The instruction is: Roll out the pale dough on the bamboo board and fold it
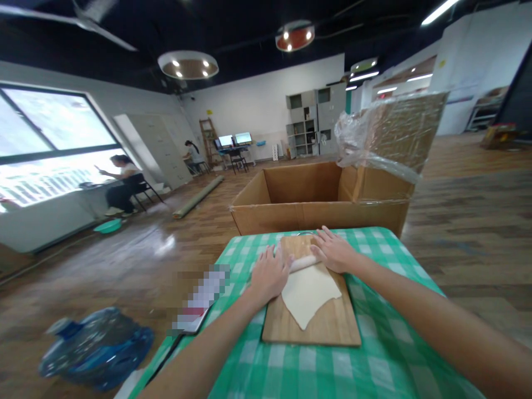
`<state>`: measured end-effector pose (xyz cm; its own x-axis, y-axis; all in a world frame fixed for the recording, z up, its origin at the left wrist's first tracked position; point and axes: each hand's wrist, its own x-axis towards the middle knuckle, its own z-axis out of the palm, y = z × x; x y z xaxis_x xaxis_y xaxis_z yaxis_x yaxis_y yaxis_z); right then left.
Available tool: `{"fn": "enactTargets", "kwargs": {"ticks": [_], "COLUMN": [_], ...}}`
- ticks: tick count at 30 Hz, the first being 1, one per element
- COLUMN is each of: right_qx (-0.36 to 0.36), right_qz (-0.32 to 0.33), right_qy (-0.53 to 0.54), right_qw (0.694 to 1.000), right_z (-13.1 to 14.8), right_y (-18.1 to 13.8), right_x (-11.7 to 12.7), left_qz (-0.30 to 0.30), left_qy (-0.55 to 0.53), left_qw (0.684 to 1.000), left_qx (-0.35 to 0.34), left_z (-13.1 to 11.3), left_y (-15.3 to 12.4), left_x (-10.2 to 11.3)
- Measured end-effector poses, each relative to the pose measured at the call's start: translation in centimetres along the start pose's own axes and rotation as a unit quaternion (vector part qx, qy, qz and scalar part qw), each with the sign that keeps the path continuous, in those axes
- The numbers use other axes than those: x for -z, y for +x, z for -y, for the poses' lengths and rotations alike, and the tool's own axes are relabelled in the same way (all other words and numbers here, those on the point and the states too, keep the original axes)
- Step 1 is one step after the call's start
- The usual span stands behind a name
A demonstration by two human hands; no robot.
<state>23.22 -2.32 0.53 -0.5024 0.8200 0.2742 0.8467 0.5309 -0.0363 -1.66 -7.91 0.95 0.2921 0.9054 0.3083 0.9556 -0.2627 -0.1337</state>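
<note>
A flat sheet of pale dough (308,293) lies on a wooden cutting board (328,327) on a table with a green checked cloth (374,354). A pale rolling pin (302,263) lies across the far end of the dough. My left hand (269,274) rests palm down on the pin's left end, fingers stretched flat. On the pin's right end, my right hand (334,250) presses down with its fingers stretched out too.
A large open cardboard box (307,208) stands just beyond the table, with plastic wrap (374,138) on its raised right flap. A blue water jug (97,349) lies on the wooden floor at left. Two people sit at desks far off on the left.
</note>
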Motion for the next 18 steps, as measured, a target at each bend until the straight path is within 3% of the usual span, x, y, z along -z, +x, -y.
{"fn": "enactTargets", "kwargs": {"ticks": [4, 8, 13, 18], "right_qx": [0.005, -0.022, -0.059, 0.025], "right_qz": [-0.028, -0.049, -0.031, 0.011], "right_qy": [0.001, 0.005, -0.001, -0.055], "right_qw": [1.0, 0.999, 0.998, 0.998], "right_z": [1.6, 3.8, 2.9, -0.4], "right_y": [-5.4, -9.1, -7.1, -3.6], "right_x": [0.6, 0.8, 0.5, 0.0], "left_qz": [-0.002, 0.007, 0.016, 0.009], "left_qy": [-0.033, -0.059, -0.079, -0.068], "left_qw": [0.999, 0.995, 0.992, 0.994], "left_qx": [-0.023, -0.082, -0.101, -0.09], "left_z": [-0.5, 0.3, 0.8, 0.5], "left_y": [-1.7, -1.0, 2.7, 6.4], "left_x": [0.4, 0.0, -1.1, -2.5]}}
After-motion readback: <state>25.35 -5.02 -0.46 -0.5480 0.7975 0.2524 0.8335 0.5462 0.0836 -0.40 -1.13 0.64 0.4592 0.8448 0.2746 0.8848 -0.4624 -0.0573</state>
